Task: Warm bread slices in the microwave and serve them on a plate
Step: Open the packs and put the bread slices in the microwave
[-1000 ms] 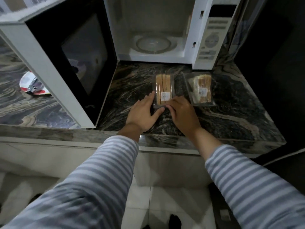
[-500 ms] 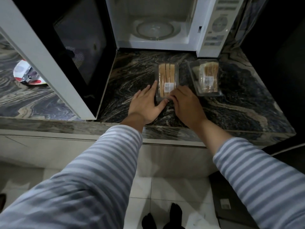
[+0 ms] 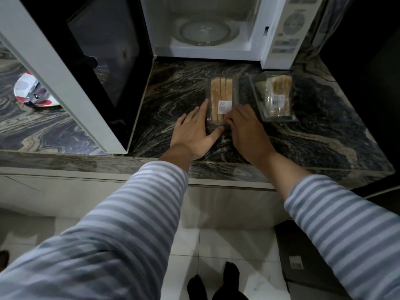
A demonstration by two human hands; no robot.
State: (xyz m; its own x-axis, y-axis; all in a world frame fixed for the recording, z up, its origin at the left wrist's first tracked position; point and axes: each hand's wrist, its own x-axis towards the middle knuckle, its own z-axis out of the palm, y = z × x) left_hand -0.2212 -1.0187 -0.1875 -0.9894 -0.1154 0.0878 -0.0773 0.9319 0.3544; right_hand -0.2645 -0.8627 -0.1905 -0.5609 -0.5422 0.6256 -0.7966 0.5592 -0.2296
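No text, brand or number can be read anywhere. A white sticker (image 3: 224, 107) sits on the clear bread pack (image 3: 221, 98) at the centre of the frame, its print too small to make out. A second white label (image 3: 278, 99), with what looks like a barcode, sits on the other bread pack (image 3: 275, 96) to the right, also illegible. The microwave's control panel (image 3: 291, 26) in the upper right carries a dial and rows of grey button markings, all blurred. A barcode-like label (image 3: 296, 262) lies on a dark box (image 3: 307, 252) on the floor at lower right, unreadable.
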